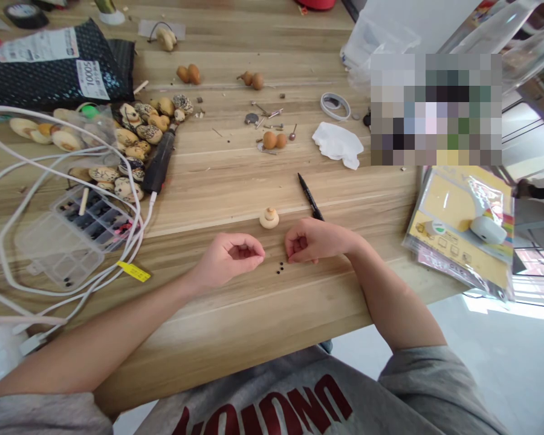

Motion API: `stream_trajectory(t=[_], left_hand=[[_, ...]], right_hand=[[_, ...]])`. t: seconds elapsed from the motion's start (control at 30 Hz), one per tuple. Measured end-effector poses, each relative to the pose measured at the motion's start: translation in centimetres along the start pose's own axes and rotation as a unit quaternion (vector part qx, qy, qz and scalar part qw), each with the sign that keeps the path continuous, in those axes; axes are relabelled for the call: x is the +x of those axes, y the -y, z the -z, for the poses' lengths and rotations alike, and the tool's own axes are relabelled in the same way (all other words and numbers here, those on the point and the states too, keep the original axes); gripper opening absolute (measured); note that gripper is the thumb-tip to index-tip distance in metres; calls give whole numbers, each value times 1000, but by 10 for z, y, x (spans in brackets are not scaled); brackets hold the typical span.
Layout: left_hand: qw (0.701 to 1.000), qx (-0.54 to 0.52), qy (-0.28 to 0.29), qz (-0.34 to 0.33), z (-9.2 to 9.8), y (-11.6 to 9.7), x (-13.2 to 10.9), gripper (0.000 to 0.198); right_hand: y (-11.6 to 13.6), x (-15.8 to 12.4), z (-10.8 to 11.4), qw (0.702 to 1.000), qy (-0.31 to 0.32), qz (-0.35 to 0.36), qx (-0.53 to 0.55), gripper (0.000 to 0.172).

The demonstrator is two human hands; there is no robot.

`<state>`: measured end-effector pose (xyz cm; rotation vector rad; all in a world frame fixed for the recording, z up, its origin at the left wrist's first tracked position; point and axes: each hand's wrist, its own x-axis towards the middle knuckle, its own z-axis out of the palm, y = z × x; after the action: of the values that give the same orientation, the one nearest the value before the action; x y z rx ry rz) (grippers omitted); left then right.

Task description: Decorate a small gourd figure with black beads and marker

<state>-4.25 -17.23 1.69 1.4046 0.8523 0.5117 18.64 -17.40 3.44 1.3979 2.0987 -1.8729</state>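
My left hand [231, 258] is held over the table with thumb and forefinger pinched together; whatever may be between the tips is too small to make out. Curled near the tabletop, my right hand [312, 239] has its fingertips closed beside several tiny black beads [280, 268], and I cannot see what they grip. Just beyond and between the two hands stands a small pale gourd [269, 219], upright, touched by neither. A black pen [309, 194] lies behind my right hand, its near end hidden by it.
At left, white cables [138, 181] loop around a compartment box [95, 217], next to a black rotary tool [161, 160] and several painted gourds [138, 124]. Farther back lie brown gourds [274, 140], a tape roll [335, 106] and white tissue [339, 144]. Yellow packages [457, 226] sit at right.
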Motion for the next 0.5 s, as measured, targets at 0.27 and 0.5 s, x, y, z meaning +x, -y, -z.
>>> stream_trajectory(t=[0.27, 0.5], left_hand=[[1000, -11, 4, 2, 0, 1, 0, 10], [1000, -7, 5, 0, 1, 3, 0, 11]], right_hand=[[-1, 0, 0, 1000, -1, 5, -6, 7], [0, 0, 0, 1000, 0, -2, 0, 6]])
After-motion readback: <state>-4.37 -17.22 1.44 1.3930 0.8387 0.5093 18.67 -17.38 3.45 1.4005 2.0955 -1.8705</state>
